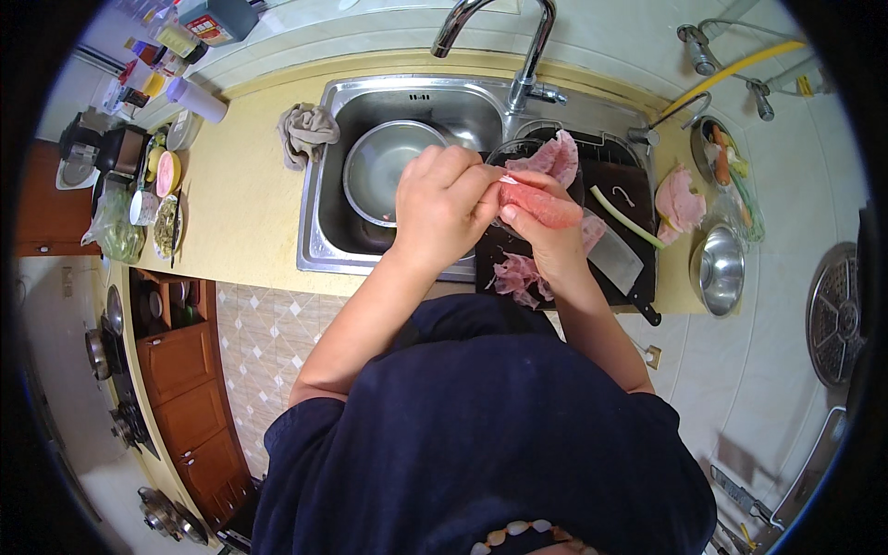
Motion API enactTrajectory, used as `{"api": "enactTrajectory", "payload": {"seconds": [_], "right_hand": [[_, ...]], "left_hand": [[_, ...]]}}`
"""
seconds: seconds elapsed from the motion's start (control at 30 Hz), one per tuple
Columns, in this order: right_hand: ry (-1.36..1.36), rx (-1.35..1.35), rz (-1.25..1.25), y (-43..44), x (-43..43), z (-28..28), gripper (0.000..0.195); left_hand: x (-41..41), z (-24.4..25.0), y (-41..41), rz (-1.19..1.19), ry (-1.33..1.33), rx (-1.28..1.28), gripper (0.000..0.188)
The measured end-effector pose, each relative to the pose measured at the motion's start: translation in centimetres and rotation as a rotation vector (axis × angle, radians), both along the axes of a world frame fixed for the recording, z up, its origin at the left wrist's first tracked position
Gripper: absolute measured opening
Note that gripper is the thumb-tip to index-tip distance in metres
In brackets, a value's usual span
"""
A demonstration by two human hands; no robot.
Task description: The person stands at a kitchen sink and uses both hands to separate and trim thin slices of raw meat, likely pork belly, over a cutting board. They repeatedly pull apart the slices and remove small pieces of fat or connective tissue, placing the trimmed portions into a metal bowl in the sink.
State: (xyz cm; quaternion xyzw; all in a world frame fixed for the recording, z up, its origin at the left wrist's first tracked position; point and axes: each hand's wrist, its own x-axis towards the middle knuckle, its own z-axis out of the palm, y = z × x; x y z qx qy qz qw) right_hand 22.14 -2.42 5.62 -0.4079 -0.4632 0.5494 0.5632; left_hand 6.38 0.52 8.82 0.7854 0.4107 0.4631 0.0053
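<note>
My right hand (555,239) holds a peeled segment of pink pomelo or grapefruit (541,202), its thumb on the near side. My left hand (451,201) pinches white membrane at the segment's upper left end, fingers closed. Beneath the hands is a dark cutting board (603,184), with torn pink membranes (517,277) near its front edge. More pink membrane (562,156) lies at a bowl behind my right hand; that bowl is mostly hidden. A cleaver (617,257) with a black handle and a pale green stalk (628,220) rest on the board's right part.
Left of the board, a metal basin (378,166) sits in the steel sink (312,229) under a chrome faucet (541,41). A grey cloth (305,132) drapes the sink's left rim. At right are pink peel (680,201), a steel bowl (721,270) and a vegetable bowl (706,149).
</note>
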Motion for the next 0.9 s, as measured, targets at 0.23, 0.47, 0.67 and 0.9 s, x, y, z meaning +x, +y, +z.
{"api": "enactTrajectory", "payload": {"seconds": [0.23,0.47,0.67,0.9], "right_hand": [[-0.109,0.024,-0.022,-0.1,0.1,-0.1,0.034],[-0.264,0.078,-0.039,-0.2,0.1,0.0,0.034],[-0.161,0.07,-0.017,-0.3,-0.3,0.8,0.033],[-0.07,0.023,-0.023,-0.1,0.0,0.8,0.032]], "left_hand": [[-0.2,-0.1,0.3,-0.006,0.132,0.085,0.015],[-0.4,0.1,0.4,-0.05,0.151,0.014,0.01],[0.2,-1.1,0.6,-0.107,-0.246,-0.196,0.011],[-0.4,-0.5,0.4,-0.13,-0.447,-0.522,0.008]]}}
